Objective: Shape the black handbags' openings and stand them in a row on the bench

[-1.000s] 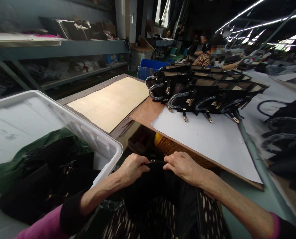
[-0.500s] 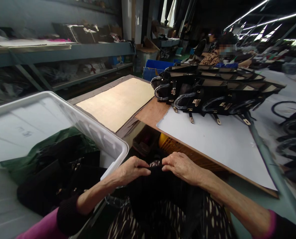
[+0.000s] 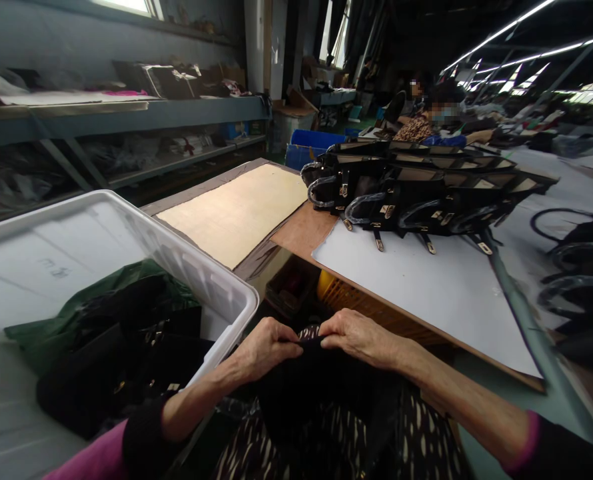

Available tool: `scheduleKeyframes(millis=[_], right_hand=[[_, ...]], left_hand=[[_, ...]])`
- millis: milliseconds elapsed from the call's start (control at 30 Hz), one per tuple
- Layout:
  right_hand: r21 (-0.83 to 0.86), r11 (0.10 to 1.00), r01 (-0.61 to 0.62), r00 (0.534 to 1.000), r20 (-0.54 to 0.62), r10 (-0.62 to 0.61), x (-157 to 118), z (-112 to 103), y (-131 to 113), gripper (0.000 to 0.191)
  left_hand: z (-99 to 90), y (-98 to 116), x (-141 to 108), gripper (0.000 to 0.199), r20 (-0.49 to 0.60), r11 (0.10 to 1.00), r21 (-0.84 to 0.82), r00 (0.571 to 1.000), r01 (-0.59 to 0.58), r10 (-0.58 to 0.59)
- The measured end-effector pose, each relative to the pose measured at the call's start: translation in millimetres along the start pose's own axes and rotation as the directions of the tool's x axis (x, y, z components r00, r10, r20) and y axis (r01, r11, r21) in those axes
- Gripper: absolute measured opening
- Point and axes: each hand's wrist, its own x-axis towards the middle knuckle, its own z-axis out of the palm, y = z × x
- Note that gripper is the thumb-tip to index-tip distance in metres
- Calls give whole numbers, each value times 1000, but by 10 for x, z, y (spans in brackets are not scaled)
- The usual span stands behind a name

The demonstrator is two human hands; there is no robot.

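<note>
A black handbag [image 3: 321, 380] rests on my lap, against a dark patterned apron [image 3: 421, 440]. My left hand [image 3: 269, 347] pinches its upper edge between thumb and fingers. Close beside it, my right hand [image 3: 354, 339] grips the same edge, thumb underneath. Part of a plastic-wrapped handle [image 3: 234, 405] shows below my left wrist. The lower part of the bag is too dark to make out. To my left, a white plastic bin [image 3: 226, 297] holds several black bags [image 3: 126, 353] and a green plastic bag [image 3: 56, 323].
Rows of black handbags [image 3: 416, 193] with wrapped handles stand on the table ahead, behind a white sheet [image 3: 426, 293]. More black bags [image 3: 586, 267] lie at the right. A cream board [image 3: 236, 207] lies beyond the bin; a yellow basket [image 3: 356, 300] sits beneath. Co-workers are farther back.
My fingertips have come slightly closer together along the black edge. The view has tilted up a little; the bag stays on my lap.
</note>
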Motion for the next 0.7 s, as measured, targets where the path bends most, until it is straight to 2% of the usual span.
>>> scheduleKeyframes(millis=[167, 300, 433, 533, 633, 700], right_hand=[[11, 996, 84, 996, 42, -84, 62, 90, -52, 19], [3, 992, 123, 992, 23, -123, 79, 120, -66, 22], [49, 996, 73, 997, 16, -74, 38, 100, -97, 26], [79, 996, 39, 998, 39, -42, 12, 82, -104, 24], [65, 997, -30, 999, 29, 28, -43, 33, -13, 21], [52, 991, -125, 991, 49, 123, -123, -17, 103, 15]], left_hand=[[99, -8, 13, 22, -48, 993, 59, 994, -97, 100], [52, -3, -29, 23, -54, 985, 128, 991, -112, 120], [-54, 11, -151, 25, -51, 967, 211, 986, -142, 156], [-82, 14, -218, 26, -19, 971, 193, 988, -144, 150], [-95, -4, -226, 26, -1, 971, 155, 983, -180, 182], [-107, -32, -215, 25, 4, 972, 127, 980, -197, 198]])
